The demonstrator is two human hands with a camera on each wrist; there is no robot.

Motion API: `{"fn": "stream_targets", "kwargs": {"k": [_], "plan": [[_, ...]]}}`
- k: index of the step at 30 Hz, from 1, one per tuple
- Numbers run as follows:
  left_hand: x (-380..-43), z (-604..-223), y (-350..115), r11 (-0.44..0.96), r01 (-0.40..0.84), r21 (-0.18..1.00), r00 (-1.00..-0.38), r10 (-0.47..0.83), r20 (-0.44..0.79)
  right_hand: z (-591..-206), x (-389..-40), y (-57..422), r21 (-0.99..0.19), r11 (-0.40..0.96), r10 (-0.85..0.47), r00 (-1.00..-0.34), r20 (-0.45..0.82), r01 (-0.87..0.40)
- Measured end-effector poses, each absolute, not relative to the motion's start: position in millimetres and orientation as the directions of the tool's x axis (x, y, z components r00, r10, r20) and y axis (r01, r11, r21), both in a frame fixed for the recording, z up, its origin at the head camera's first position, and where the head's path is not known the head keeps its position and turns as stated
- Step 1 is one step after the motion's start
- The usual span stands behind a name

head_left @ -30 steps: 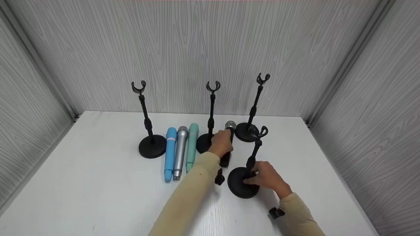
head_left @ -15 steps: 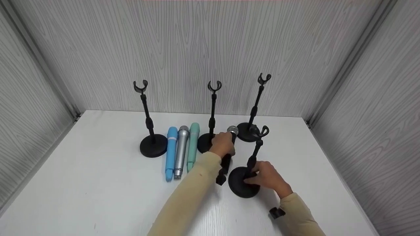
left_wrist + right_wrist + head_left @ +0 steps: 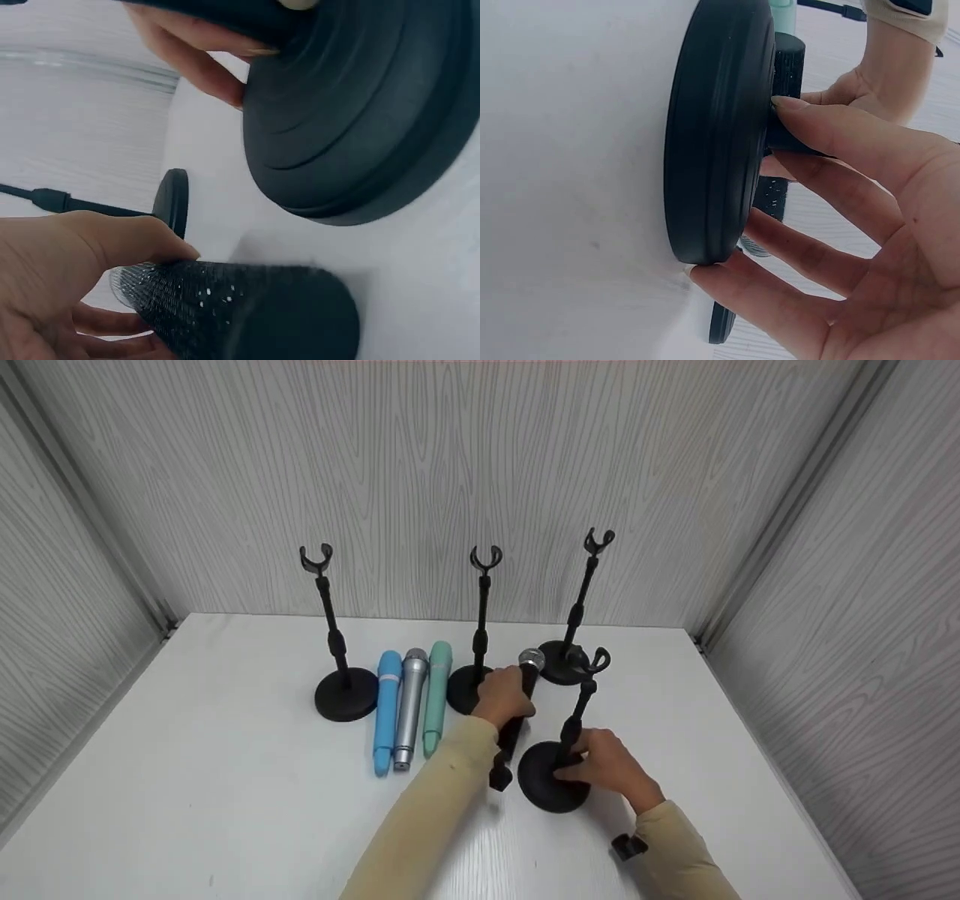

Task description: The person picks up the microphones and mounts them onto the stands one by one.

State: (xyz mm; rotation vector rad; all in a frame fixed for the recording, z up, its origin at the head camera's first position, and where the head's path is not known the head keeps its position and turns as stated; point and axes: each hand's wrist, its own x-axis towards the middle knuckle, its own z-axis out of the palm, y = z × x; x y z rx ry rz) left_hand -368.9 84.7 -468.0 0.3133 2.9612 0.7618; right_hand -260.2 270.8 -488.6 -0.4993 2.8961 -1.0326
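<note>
Head view: the left hand (image 3: 504, 696) is curled round the handle of the black microphone (image 3: 513, 733), which lies over the table (image 3: 262, 795) between the middle stand (image 3: 481, 641) and the front stand (image 3: 571, 731). The right hand (image 3: 604, 765) holds the front stand low, at the foot of its pole. The blue microphone (image 3: 387, 712), silver microphone (image 3: 409, 709) and green microphone (image 3: 437, 697) lie side by side, left of the middle stand. Risk: the left hand is close against the middle stand's base; a sideways sweep could tip that stand. The left sleeve (image 3: 431, 802) reaches past the green microphone's lower end; a low forearm could set the row rolling. Left wrist view: the thumb lies along the black microphone, with the fingers beneath; the flat handle end, masked by the arm in the head view, faces the camera. Risk: a loosened grip could let the round handle turn or drop. Right wrist view: thumb and forefinger pinch the pole, and one fingertip sits at the base rim against the table, a contact hidden from the head camera. Risk: lowering the rim there could trap that fingertip.
</note>
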Motion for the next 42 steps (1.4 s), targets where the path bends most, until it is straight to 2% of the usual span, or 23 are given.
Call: {"fn": "stream_targets", "kwargs": {"k": [14, 22, 29, 42], "plan": [[-359.3, -418.5, 79.1, 0.778, 0.24, 0.581, -0.965, 0.255, 0.059, -487.8, -261.1, 272.7, -0.635, 0.725, -0.292, -0.954, 0.063, -0.264], [-355.6, -394.3, 74.1, 0.66, 0.354, 0.662, -0.93, 0.325, 0.174, -487.5, -261.2, 271.1, -0.644, 0.731, -0.257, -0.966, 0.044, -0.224], [-347.3, -372.8, 69.7, 0.603, 0.44, 0.666, -0.897, 0.329, 0.295, -487.1, -259.5, 270.6, -0.636, 0.738, -0.266, -0.963, 0.033, -0.226], [-330.7, -338.7, 72.2, 0.388, 0.536, 0.75, -0.835, 0.375, 0.403, -488.4, -260.1, 270.4, -0.638, 0.733, -0.277, -0.96, 0.04, -0.238]]}}
